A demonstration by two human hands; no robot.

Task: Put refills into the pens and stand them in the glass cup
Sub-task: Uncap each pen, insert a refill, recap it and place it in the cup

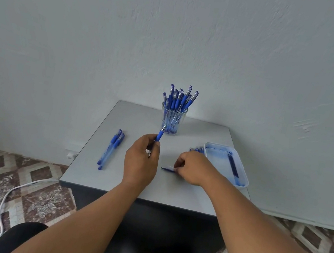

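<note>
A glass cup [173,118] stands at the back middle of the small grey table [95,158], filled with several blue pens. My left hand [140,161] grips a blue pen [159,135] whose blue grip and tip point up toward the cup. My right hand [192,167] rests on the table, fingers curled, pinching a thin blue refill [167,169] that lies flat and pokes out to the left. Two blue pens [111,149] lie side by side on the table's left part.
A white tray [243,177] at the table's right edge holds a couple of dark blue refills [233,166]. Small blue pen parts [197,149] lie just left of the tray. A white cable [11,193] runs over the patterned floor at left. The wall is close behind.
</note>
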